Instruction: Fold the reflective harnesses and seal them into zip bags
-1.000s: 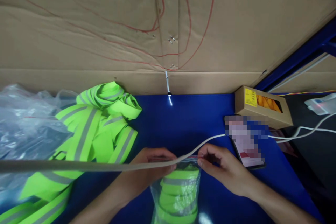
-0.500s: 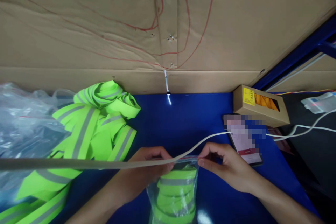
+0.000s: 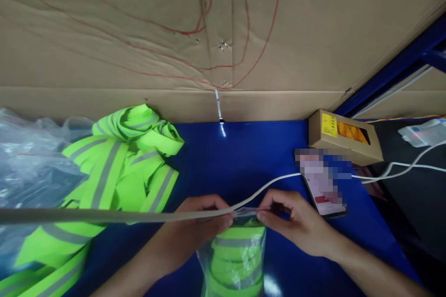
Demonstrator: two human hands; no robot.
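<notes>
A clear zip-lock bag point(image 3: 235, 255) with folded lime-green reflective strap inside is at the bottom centre, its red-lined zip edge uppermost. My left hand point(image 3: 205, 222) pinches the left end of that top edge, partly covered by a white cable point(image 3: 167, 217) that crosses in front. At the right end of the edge, my right hand point(image 3: 289, 216) grips the bag between thumb and forefinger. A heap of lime-green reflective straps point(image 3: 121, 171) with grey stripes lies to the left of my hands.
Clear plastic bags point(image 3: 31, 153) pile up at the far left. On the blue table point(image 3: 216, 158), a phone point(image 3: 322, 190) lies near my right hand, and a cardboard box point(image 3: 344, 139) with an orange-filled window stands behind it. A cardboard wall point(image 3: 296, 46) rises at the back.
My right hand's fingertips have moved slightly left along the bag's top edge, closer to the left hand. The view has shifted a little.
</notes>
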